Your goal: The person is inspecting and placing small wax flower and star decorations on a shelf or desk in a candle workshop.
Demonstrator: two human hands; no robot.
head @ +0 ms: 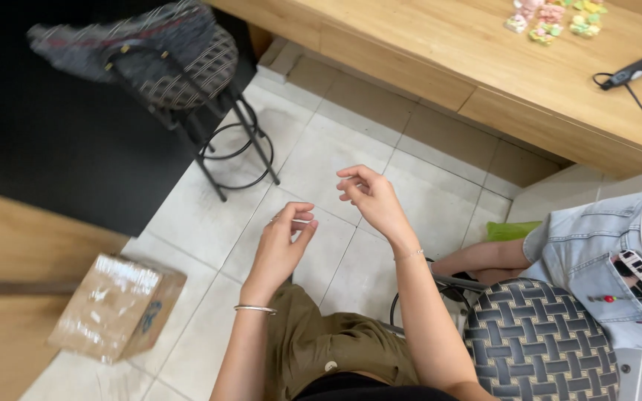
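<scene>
Floor: pale square tiles (313, 160) with dark grout. At far left, a cardboard box (117, 306) sits beside a wooden panel. Behind it, a black metal stool (209, 96) carries a checked bag. Centre: the left hand (280, 249) is raised over the lap, thumb and forefinger pinched on a thin pale strand (300, 220) — possibly thread; too fine to confirm. The right hand (371, 199) hovers just beside it, fingers loosely curled, holding nothing visible. Right: woven seat (540, 338), seated person in denim — wooden table (440, 44) above.

Silver bangle (255, 309); thin bracelet (409, 255); olive trousers (321, 345).
</scene>
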